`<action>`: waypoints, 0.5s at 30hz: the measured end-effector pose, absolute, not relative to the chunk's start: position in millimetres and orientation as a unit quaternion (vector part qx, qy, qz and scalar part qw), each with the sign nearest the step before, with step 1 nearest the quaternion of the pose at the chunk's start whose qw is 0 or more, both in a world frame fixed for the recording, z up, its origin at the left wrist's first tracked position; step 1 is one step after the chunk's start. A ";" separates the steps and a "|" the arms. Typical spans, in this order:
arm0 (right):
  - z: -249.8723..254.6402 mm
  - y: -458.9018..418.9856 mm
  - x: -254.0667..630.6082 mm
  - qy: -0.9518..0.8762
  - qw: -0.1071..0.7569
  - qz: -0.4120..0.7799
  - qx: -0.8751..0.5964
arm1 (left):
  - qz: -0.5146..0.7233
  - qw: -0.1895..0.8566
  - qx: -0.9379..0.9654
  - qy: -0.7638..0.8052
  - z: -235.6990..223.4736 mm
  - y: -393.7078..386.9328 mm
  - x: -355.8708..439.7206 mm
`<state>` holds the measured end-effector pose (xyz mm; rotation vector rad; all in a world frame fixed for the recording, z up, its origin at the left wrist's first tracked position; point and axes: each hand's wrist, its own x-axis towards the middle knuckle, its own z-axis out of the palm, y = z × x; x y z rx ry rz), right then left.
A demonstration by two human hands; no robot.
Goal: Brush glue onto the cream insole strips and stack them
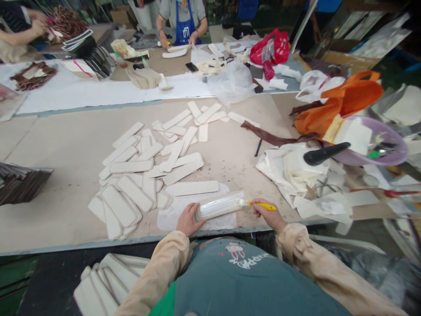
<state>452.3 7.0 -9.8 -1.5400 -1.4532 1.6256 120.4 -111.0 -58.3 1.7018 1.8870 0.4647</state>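
Note:
My left hand (190,219) grips the left end of a long pale strip (219,208) with rounded corners, coated in glossy white streaks. In my right hand (268,215) is a small brush with a yellow handle (265,205); its whitish bristles touch the strip's right end. Under the strip lies a white sheet (166,219). Another pale strip (196,188) rests just behind, partly on that sheet. A loose heap of similar cream strips (131,166) spreads over the table to the left and back.
To the right stand a white cloth-covered container with a black-handled tool (325,153), a purple basin (396,151) and an orange bag (351,98). A dark stack (23,182) sits far left. More cream panels (101,285) lie below the table edge. A co-worker in a blue apron (185,28) works opposite.

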 end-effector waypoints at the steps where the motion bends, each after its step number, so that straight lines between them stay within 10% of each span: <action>1: -9.2 9.4 456.4 -0.531 0.236 0.587 -0.564 | 0.170 0.277 0.632 0.704 -57.2 -110.7 120.8; 15: 20.5 13.6 479.3 -0.593 0.314 0.481 -0.565 | 0.144 0.295 0.627 0.706 -53.6 -116.3 117.3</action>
